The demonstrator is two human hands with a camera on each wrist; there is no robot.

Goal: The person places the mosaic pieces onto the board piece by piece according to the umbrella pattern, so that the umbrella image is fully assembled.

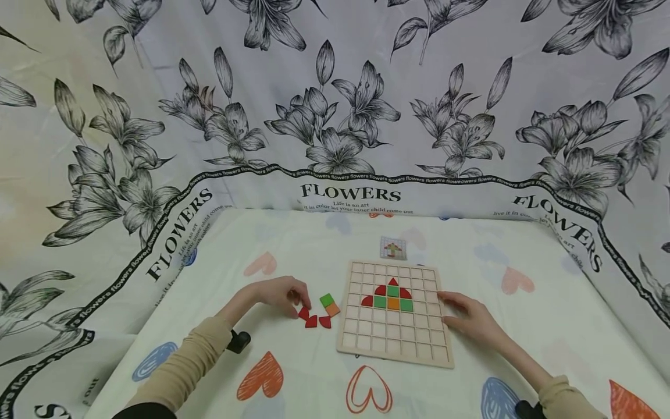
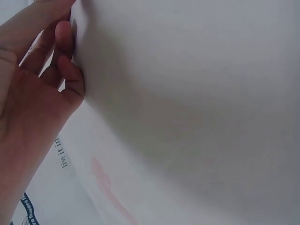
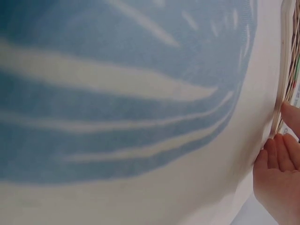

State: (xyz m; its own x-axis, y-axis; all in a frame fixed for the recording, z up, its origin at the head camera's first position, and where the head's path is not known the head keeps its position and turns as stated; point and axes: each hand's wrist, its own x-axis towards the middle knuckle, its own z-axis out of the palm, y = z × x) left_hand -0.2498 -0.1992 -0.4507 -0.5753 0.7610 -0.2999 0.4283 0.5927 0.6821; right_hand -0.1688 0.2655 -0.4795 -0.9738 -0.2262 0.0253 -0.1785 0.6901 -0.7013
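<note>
My left hand (image 1: 280,293) is lowered to the table left of the board, its thumb and index finger closing round a red piece (image 1: 303,313). Its fingers also show at the upper left of the left wrist view, where the piece is hidden. Two red quarter-round pieces (image 1: 325,322) lie close by, with a green square (image 1: 327,300) and an orange square (image 1: 332,309) beyond them. On the wooden grid board (image 1: 366,337), red, green and orange pieces (image 1: 393,291) form a figure. My right hand (image 1: 471,317) touches the board's right edge with its thumb and extended fingers.
A small picture card (image 1: 393,248) with a similar figure on a grid lies behind the board. A white cloth (image 1: 309,378) printed with hearts covers the table. A flower-printed curtain (image 1: 356,145) rises at the back and sides.
</note>
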